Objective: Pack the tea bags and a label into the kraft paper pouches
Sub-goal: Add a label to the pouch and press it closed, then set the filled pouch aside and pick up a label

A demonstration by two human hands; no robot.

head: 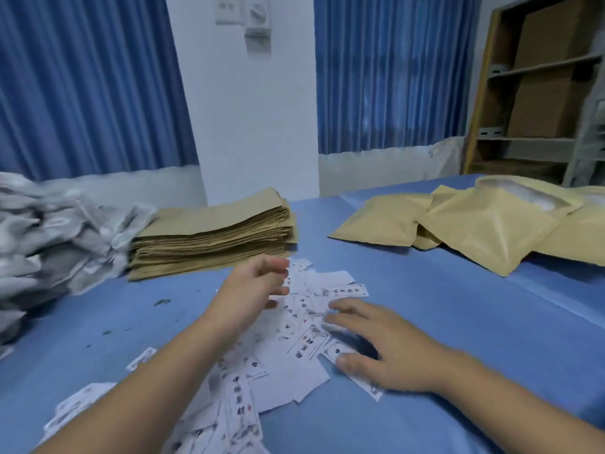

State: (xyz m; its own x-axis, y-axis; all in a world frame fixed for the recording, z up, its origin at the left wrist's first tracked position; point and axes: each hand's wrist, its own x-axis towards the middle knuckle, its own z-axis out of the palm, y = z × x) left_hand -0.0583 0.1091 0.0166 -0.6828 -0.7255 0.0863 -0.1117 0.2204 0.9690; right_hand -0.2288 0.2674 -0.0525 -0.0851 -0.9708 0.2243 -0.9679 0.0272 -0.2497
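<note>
Pinning scattered labels [309, 340] with right hand [383, 348], fingers spread flat, likely to fan one free. Hovering left hand [255, 286] above, fingers loosely curled, empty. Flat kraft pouch stack [212, 231] just behind; tea bags [49, 244] heaped left.

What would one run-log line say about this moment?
left hand over label pile | right hand flat on label pile | pouch stack behind, untouched | bulging pouches right

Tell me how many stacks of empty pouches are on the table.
1: the stack of flat pouches at the back left, right of the grey heap and behind the scattered labels. More could lie outside the view.
</note>
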